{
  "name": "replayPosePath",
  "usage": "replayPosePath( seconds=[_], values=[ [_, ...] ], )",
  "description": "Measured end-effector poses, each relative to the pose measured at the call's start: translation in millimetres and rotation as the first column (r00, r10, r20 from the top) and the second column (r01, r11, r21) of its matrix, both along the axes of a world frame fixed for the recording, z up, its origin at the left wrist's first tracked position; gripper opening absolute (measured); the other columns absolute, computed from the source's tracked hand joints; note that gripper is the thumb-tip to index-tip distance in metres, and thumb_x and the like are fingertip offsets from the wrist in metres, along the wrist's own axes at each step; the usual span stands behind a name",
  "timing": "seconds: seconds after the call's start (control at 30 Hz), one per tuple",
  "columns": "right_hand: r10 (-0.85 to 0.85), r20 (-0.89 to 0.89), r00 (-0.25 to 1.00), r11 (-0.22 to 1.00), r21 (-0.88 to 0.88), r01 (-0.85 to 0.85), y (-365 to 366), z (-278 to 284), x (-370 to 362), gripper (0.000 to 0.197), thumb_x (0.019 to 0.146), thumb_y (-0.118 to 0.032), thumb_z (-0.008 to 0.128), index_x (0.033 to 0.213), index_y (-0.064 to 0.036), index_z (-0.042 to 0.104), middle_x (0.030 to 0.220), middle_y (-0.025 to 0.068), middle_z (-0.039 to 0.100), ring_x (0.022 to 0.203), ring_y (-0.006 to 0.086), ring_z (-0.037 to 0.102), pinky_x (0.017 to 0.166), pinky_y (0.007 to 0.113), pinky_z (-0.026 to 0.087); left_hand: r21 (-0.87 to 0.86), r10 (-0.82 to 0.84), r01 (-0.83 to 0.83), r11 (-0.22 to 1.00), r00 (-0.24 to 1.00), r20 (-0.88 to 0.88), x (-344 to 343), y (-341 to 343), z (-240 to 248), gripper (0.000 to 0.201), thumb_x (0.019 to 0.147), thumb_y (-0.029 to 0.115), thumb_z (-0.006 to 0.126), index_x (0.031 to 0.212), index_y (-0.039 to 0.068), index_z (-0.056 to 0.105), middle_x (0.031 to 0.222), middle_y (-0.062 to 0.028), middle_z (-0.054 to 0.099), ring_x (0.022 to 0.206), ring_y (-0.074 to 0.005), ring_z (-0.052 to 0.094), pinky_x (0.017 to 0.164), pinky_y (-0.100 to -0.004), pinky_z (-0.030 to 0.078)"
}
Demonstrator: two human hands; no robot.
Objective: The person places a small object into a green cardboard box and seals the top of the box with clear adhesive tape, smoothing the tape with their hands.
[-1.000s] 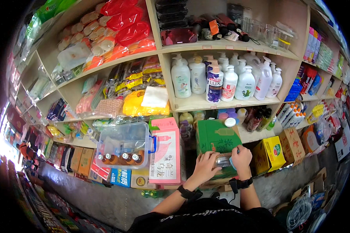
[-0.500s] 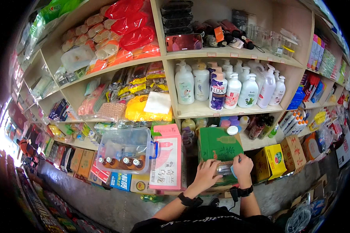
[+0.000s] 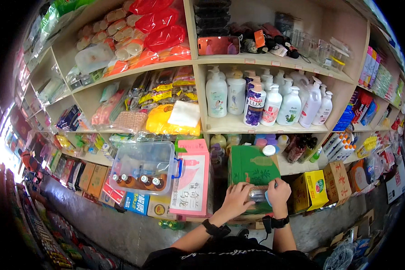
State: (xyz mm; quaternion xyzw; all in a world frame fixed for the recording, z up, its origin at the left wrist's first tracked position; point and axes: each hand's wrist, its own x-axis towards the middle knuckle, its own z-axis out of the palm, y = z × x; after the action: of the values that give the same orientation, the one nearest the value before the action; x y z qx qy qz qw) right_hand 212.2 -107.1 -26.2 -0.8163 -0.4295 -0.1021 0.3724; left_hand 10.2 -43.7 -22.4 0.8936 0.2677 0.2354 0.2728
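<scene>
Over the green box [image 3: 252,164], toward its near edge, dark gaps left and right; left hand [image 3: 236,201] and right hand [image 3: 279,194] pinch clear, shiny item [image 3: 257,194].

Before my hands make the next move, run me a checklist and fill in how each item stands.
1. Left hand on the clear object: ok, fingers and thumb are at its left end.
2. Right hand at the other end: ok, with a pale blue piece showing beside its fingers.
3. What the clear object is: cannot tell, the hands cover part of it.
4. Green box in front of the hands: ok, most of its top shows.
5. White round lid resting on the box: cannot tell, it shows at the far right corner.
6. Brown bottles capped: ok, four white caps show.
</scene>
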Motion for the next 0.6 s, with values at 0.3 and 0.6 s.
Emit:
replayPosePath(
  seconds=[0.3, 0.6],
  values=[
    [-0.015, -0.077, 0.997, 0.999, -0.047, 0.011, 0.4, 5.6, -2.2, 0.027, 0.092, -0.026, 0.062, 0.085, -0.0026, 0.073, 0.073, 0.0266, 0.066, 0.071, 0.0491, 0.066, 0.064, 0.056, 0.052, -0.035, 0.017, -0.017, 0.999, 1.0, -0.007, -0.3, -1.9, 2.7, 0.064, 0.093, 0.034, 0.08, 0.147, 0.012, 0.053, 0.138, -0.0119, 0.052, 0.138, -0.0353, 0.05, 0.121, -0.0599, 0.033],
    [0.002, -0.083, 0.997, 1.0, -0.014, -0.004, 0.7, -1.4, 1.7, 0.026, 0.091, -0.025, 0.062, 0.086, -0.0026, 0.075, 0.074, 0.0264, 0.066, 0.072, 0.0491, 0.067, 0.064, 0.054, 0.053, -0.045, 0.013, -0.014, 0.999, 1.0, -0.02, -1.2, -2.1, 3.5, 0.066, 0.092, 0.033, 0.081, 0.147, 0.011, 0.052, 0.139, -0.0133, 0.052, 0.138, -0.0363, 0.05, 0.121, -0.0596, 0.032]
  ],
)
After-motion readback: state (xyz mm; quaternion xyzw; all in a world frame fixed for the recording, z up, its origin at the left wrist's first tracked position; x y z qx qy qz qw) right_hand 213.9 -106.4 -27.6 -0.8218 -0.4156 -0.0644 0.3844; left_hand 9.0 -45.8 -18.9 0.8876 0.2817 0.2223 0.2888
